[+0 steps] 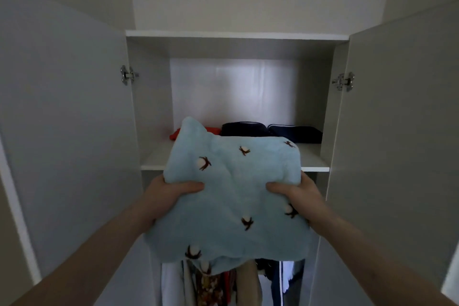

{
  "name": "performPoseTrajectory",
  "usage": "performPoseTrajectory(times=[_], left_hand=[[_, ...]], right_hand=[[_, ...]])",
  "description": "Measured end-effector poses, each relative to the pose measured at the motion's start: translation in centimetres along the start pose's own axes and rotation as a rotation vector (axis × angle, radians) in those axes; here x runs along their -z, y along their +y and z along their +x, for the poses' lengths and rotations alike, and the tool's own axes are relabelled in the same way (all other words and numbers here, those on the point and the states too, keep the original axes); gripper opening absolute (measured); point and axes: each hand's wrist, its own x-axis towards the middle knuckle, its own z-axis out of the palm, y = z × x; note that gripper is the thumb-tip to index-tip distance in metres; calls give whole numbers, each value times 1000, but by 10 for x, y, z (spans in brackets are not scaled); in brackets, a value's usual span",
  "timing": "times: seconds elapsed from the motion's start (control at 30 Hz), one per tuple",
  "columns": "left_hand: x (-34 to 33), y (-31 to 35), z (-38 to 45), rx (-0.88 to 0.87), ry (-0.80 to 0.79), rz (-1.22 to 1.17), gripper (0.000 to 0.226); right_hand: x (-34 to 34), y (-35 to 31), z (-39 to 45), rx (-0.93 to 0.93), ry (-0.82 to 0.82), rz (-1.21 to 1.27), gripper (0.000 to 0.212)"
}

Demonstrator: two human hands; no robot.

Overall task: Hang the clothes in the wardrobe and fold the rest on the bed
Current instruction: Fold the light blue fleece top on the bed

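Observation:
A folded light-blue fleece garment (pixel 231 196) with small brown-and-white embroidered motifs is held up in front of the open wardrobe. My left hand (pixel 171 194) grips its left edge, thumb on top. On the right edge my right hand (pixel 293 194) grips it the same way. The garment's far end overlaps the front of the wardrobe shelf (pixel 315 164). At the back of that shelf lie a folded red item (pixel 212 130), partly hidden by the garment, and two folded dark navy items (pixel 244 129) (pixel 295 133).
Both wardrobe doors stand open, the left door (pixel 69 119) and the right door (pixel 397 119). Below the shelf hang several clothes (pixel 223 285), among them a beige piece and a patterned one. An upper shelf board (pixel 236 35) closes the compartment on top.

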Motion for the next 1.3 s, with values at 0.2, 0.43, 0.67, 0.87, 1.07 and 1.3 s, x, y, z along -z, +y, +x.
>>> performPoseTrajectory(times=[0.2,0.43,0.67,0.87,1.07,1.3], left_hand=[[12,22,81,0,73,40,76],[35,46,194,24,4,92,58],[77,50,318,67,7,94,79],[112,31,401,156,-28,239,62],[110,-6,435,34,327,910,100],[54,-39,438,-236,50,1056,72]], right_hand=[[-18,0,99,-8,-45,12,39],[-54,4,211,-46,-54,43,42],[-104,11,322,-75,-22,24,41],[-143,44,390,-31,0,-126,85],[-178,108,397,25,-100,-611,79],[-195,128,416,58,-52,-763,63]])
